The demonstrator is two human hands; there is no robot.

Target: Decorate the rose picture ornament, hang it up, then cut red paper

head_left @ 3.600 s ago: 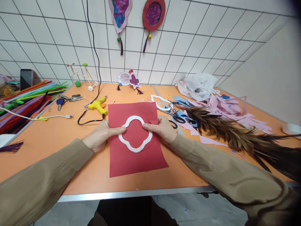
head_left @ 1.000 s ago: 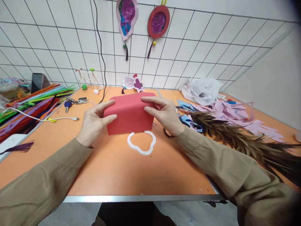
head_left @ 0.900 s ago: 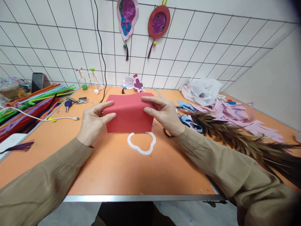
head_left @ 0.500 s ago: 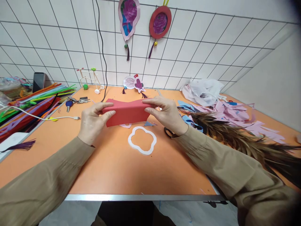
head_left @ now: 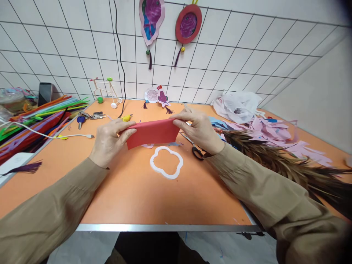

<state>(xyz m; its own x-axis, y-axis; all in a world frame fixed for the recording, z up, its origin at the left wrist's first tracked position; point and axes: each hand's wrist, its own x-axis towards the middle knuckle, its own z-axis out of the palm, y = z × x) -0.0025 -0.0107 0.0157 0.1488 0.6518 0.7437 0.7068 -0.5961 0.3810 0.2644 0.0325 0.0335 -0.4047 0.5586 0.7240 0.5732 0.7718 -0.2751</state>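
Note:
A folded sheet of red paper [head_left: 155, 132] is stretched between my two hands above the table. My left hand [head_left: 111, 141] pinches its left end between thumb and fingers. At the opposite end my right hand [head_left: 198, 128] grips the top corner the same way. Just below the paper lies a white wavy-edged paper ring [head_left: 166, 162], flat on the tabletop. Black-handled scissors [head_left: 197, 153] rest beside my right wrist, partly covered by that hand. Behind the red sheet, small paper scraps are mostly hidden.
Colourful pipe cleaners [head_left: 41, 117], keys [head_left: 95, 115] and a white cable [head_left: 55, 137] lie at left. On the right are brown feathers [head_left: 264, 150], pink paper scraps [head_left: 261, 134] and a white plastic bag [head_left: 236, 106]. A small stick model [head_left: 106, 91] stands at the back.
The red paper's upper part has folded down, so its top is now a straight edge. A yellow item behind it and more of the scissors have come into view.

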